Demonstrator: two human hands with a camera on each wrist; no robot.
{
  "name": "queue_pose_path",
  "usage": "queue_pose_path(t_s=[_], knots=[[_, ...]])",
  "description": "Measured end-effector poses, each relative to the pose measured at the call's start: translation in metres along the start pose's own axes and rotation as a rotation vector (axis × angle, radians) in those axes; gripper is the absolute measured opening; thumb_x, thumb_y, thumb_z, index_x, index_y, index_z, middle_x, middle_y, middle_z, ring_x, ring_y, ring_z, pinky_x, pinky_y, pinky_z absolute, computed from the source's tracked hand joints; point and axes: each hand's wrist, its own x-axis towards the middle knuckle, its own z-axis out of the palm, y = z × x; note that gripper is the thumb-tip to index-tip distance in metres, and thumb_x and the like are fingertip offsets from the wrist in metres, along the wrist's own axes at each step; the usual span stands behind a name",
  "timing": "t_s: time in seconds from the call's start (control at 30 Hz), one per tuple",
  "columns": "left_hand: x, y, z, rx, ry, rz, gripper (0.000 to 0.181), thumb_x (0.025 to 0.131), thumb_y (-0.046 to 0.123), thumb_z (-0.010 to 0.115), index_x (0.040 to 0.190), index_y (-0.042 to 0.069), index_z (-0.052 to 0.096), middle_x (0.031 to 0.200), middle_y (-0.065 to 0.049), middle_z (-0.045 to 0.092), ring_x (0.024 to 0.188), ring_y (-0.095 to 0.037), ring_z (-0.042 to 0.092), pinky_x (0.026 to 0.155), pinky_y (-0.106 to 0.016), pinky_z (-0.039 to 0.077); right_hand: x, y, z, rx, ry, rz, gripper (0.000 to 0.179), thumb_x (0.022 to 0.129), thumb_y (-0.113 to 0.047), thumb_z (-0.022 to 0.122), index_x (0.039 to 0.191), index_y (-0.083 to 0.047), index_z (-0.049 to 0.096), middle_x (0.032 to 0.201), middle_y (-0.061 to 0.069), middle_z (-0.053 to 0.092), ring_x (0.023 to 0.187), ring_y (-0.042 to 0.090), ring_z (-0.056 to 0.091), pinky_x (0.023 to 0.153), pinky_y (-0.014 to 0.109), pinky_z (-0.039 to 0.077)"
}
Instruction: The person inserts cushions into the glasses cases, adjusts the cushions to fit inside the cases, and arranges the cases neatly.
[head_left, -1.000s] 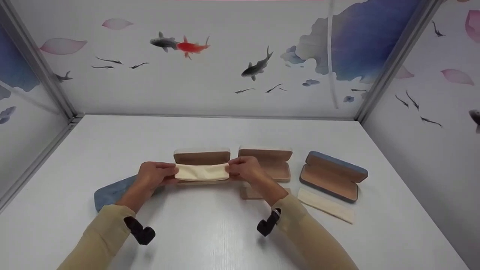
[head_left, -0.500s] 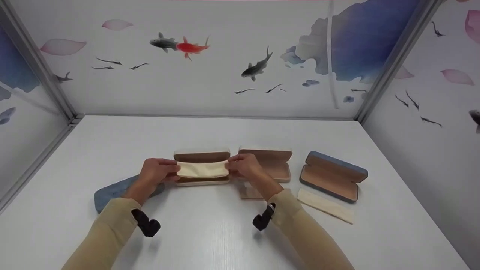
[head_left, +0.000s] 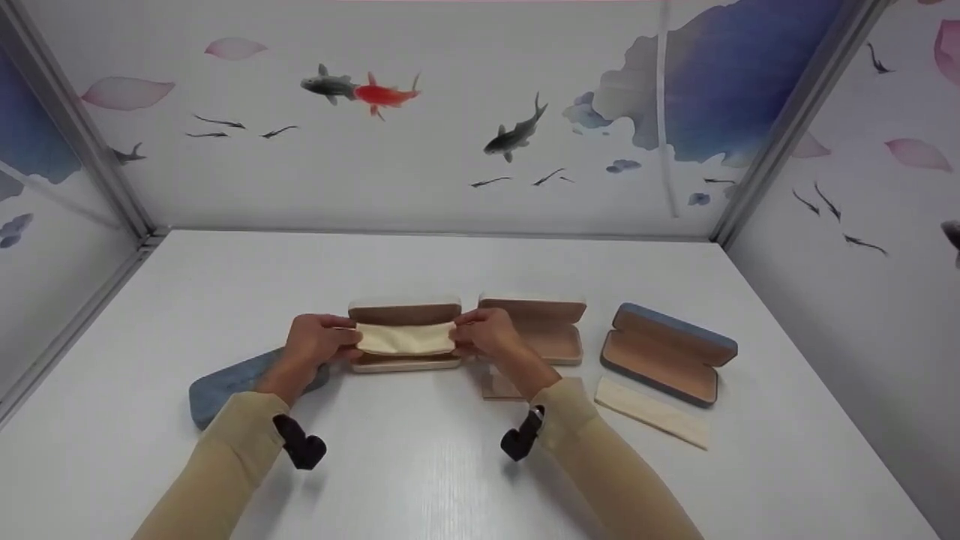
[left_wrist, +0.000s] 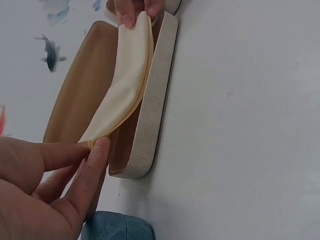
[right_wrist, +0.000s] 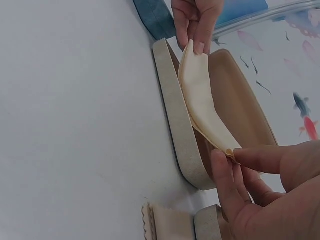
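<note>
A folded cream cloth point(head_left: 405, 339) is stretched between both hands, over the open off-white glasses case point(head_left: 405, 367) with a brown lining. My left hand point(head_left: 315, 345) pinches the cloth's left end between thumb and fingers. At the other end, my right hand point(head_left: 491, 337) pinches it the same way. In the left wrist view the cloth point(left_wrist: 120, 80) sags in the middle, partly inside the case point(left_wrist: 152, 110). The right wrist view shows the cloth point(right_wrist: 200, 90) between the case's lid and its lower half. Whether it touches the case bottom, I cannot tell.
A second open off-white case point(head_left: 555, 349) stands just right, with a folded brownish cloth point(head_left: 501, 387) before it. Farther right are an open blue case point(head_left: 664, 367) and a cream cloth point(head_left: 652, 412). A closed blue case point(head_left: 225, 390) lies by my left forearm.
Both hands have moved slightly away from me and closer together. The cloth has shifted back over the case, uncovering the front rim, and now sags a little more.
</note>
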Motion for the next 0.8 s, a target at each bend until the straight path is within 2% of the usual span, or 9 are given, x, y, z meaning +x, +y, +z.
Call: queue_pose_path(t_s=[0.13, 0.33, 0.57, 0.8], knots=[[-0.0011, -0.0008, 0.0026, -0.027, 0.011, 0.018, 0.038, 0.093, 0.000, 0.066, 0.128, -0.013, 0.058, 0.108, -0.019, 0.069, 0.065, -0.007, 0.070, 0.070, -0.025, 0.062, 0.0001, 0.0021, 0.0003, -0.017, -0.002, -0.017, 0.024, 0.089, 0.004, 0.069, 0.113, 0.006, 0.067, 0.092, 0.008, 0.065, 0.068, 0.014, 0.068, 0.073, 0.030, 0.063], [-0.0026, -0.0036, 0.0048, -0.018, 0.015, 0.043, 0.037, 0.094, 0.000, 0.064, 0.128, -0.015, 0.058, 0.108, -0.021, 0.069, 0.062, -0.006, 0.070, 0.068, -0.024, 0.062, -0.0027, 0.0035, -0.0012, -0.049, -0.007, -0.025, 0.026, 0.088, 0.005, 0.069, 0.114, 0.005, 0.067, 0.093, 0.011, 0.069, 0.067, 0.016, 0.070, 0.076, 0.033, 0.063], [-0.0020, -0.0014, 0.0057, 0.047, 0.046, 0.039, 0.034, 0.093, -0.001, 0.065, 0.124, -0.015, 0.061, 0.108, -0.024, 0.069, 0.065, -0.005, 0.069, 0.069, -0.023, 0.062, -0.0059, 0.0010, -0.0002, -0.123, 0.009, -0.041, 0.025, 0.089, 0.004, 0.068, 0.114, 0.005, 0.069, 0.103, 0.017, 0.072, 0.081, 0.021, 0.075, 0.081, 0.036, 0.063], [-0.0063, 0.0027, 0.0051, 0.136, 0.065, 0.054, 0.033, 0.094, 0.003, 0.066, 0.122, -0.014, 0.064, 0.114, -0.030, 0.069, 0.073, -0.009, 0.072, 0.074, -0.027, 0.062, -0.0094, -0.0024, 0.0048, -0.188, 0.045, -0.053, 0.022, 0.095, -0.008, 0.063, 0.112, 0.005, 0.070, 0.103, 0.017, 0.073, 0.079, 0.016, 0.070, 0.076, 0.030, 0.063]])
